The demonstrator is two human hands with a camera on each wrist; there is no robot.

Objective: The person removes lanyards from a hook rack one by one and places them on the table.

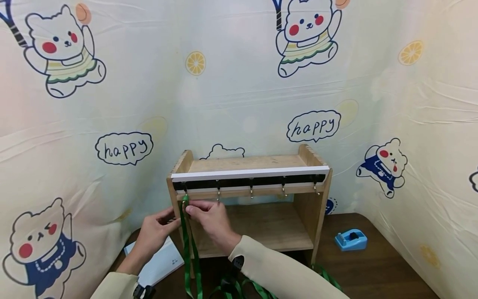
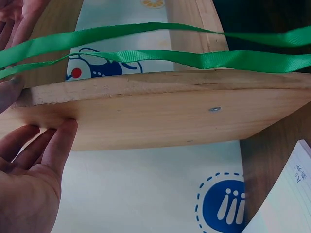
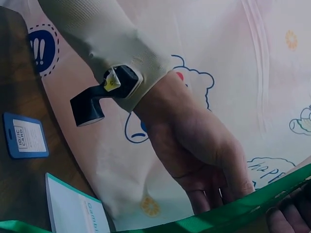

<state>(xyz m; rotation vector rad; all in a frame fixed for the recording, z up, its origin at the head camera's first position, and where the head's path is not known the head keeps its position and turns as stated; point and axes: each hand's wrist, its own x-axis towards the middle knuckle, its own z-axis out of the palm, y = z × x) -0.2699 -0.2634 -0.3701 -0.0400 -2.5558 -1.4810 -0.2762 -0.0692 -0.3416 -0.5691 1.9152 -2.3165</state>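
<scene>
A green lanyard hangs at the leftmost hook of a wooden shelf, its two straps dropping in front of the left side panel. My right hand pinches the lanyard near its top, just below the hook. At the left side panel, my left hand holds the wood, fingertips on the outer face and thumb by the front edge. In the left wrist view the lanyard's straps cross in front of the shelf. The right wrist view shows my left hand behind the green strap.
More hooks line the black-and-white rail to the right. Green straps lie on the dark table below. A blue tape dispenser stands right of the shelf, a notebook left. A blue card holder lies on the table.
</scene>
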